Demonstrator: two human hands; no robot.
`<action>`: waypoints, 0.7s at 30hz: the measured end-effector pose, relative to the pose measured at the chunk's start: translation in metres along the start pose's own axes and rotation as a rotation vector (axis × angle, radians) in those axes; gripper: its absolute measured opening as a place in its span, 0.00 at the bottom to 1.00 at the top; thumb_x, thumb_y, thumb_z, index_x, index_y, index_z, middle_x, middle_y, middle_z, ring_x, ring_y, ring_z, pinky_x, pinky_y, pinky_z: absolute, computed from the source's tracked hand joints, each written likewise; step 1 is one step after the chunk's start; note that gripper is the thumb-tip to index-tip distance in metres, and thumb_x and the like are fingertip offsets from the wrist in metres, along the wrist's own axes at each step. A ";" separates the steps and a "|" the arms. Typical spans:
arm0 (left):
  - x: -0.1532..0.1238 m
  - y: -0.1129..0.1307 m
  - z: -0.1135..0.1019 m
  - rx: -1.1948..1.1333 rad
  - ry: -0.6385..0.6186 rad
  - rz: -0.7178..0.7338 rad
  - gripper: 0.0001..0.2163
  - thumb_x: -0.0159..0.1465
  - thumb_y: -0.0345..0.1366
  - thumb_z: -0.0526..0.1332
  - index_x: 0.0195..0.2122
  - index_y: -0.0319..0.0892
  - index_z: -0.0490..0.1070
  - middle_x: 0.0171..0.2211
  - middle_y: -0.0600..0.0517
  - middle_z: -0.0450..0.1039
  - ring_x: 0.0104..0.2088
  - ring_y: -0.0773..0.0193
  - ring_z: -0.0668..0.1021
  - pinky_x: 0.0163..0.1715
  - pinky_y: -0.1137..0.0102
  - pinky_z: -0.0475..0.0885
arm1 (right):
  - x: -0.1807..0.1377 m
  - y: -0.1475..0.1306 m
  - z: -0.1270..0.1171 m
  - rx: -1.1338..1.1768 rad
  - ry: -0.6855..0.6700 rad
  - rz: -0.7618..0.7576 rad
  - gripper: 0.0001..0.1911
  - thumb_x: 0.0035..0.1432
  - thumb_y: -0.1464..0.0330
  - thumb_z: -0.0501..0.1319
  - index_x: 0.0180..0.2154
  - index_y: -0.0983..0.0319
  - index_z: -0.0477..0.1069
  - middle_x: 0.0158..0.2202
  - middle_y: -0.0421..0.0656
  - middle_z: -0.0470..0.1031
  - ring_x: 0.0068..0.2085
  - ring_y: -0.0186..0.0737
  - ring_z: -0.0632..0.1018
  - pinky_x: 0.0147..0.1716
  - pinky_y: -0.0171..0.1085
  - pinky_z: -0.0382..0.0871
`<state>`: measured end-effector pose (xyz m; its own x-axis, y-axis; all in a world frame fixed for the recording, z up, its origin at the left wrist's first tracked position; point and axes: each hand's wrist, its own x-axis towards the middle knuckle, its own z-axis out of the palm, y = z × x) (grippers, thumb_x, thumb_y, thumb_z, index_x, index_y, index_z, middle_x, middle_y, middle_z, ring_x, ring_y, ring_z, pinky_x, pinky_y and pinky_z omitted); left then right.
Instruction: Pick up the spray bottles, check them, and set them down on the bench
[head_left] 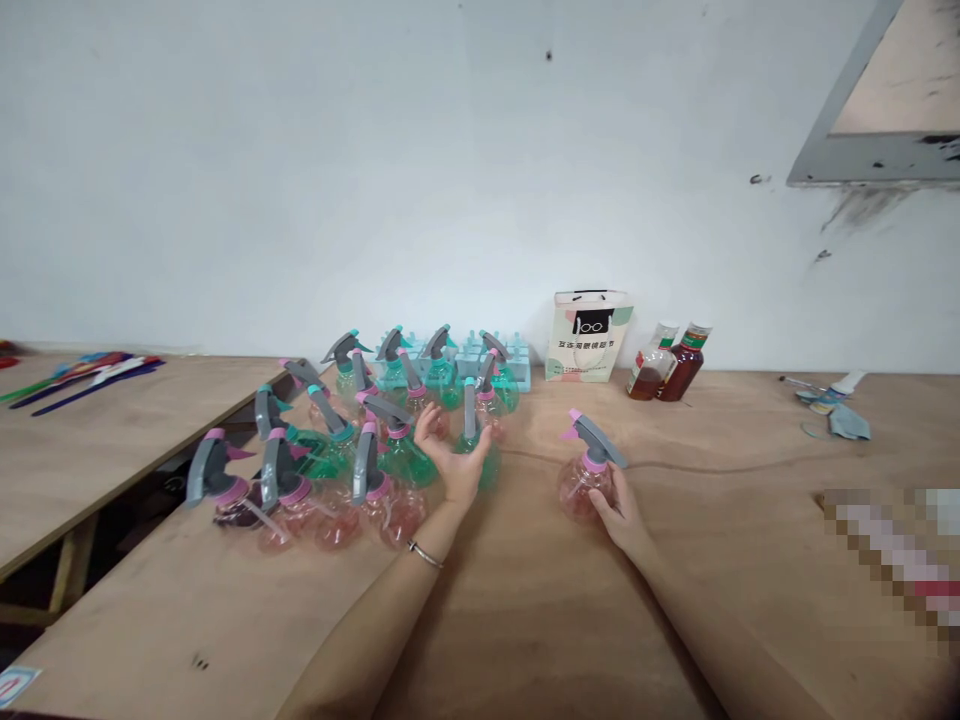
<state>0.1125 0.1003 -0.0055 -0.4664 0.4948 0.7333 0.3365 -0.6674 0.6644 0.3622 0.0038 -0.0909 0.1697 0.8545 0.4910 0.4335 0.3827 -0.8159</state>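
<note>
My right hand grips a pink spray bottle with a grey trigger head, standing upright on the wooden table apart from the others. My left hand is open, palm up, fingers spread, reaching among a cluster of spray bottles. It is closest to a green spray bottle with a grey head. Several pink spray bottles stand or lean at the cluster's front left, and several green ones stand behind. A thin bracelet sits on my left wrist.
A small paper bag stands against the white wall, with two dark brown bottles beside it. A light blue tray lies behind the cluster. Small tools lie at far right. A second table with coloured sticks stands left across a gap.
</note>
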 end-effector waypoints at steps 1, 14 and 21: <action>0.000 -0.002 -0.001 0.027 0.053 0.056 0.35 0.53 0.56 0.67 0.54 0.45 0.54 0.55 0.42 0.59 0.58 0.51 0.69 0.57 0.56 0.66 | 0.000 -0.001 0.000 -0.001 0.002 0.000 0.29 0.63 0.52 0.57 0.60 0.58 0.61 0.58 0.52 0.72 0.60 0.54 0.73 0.61 0.53 0.65; -0.054 0.092 0.002 -0.172 -0.745 -0.199 0.49 0.49 0.44 0.74 0.67 0.45 0.47 0.65 0.35 0.56 0.66 0.40 0.63 0.64 0.45 0.59 | -0.006 -0.008 -0.001 -0.045 -0.317 -0.152 0.41 0.63 0.42 0.51 0.67 0.60 0.54 0.65 0.55 0.66 0.65 0.55 0.68 0.65 0.54 0.60; -0.051 0.066 0.019 -0.243 -0.731 -0.424 0.24 0.57 0.35 0.66 0.54 0.43 0.63 0.54 0.41 0.71 0.54 0.52 0.75 0.55 0.54 0.69 | 0.002 -0.024 -0.004 -0.243 -0.522 -0.246 0.46 0.62 0.40 0.48 0.72 0.59 0.44 0.72 0.52 0.53 0.71 0.54 0.57 0.67 0.55 0.55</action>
<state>0.1743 0.0414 0.0036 0.1560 0.9050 0.3958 0.0312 -0.4050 0.9138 0.3561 -0.0053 -0.0689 -0.3890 0.8338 0.3918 0.6042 0.5520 -0.5747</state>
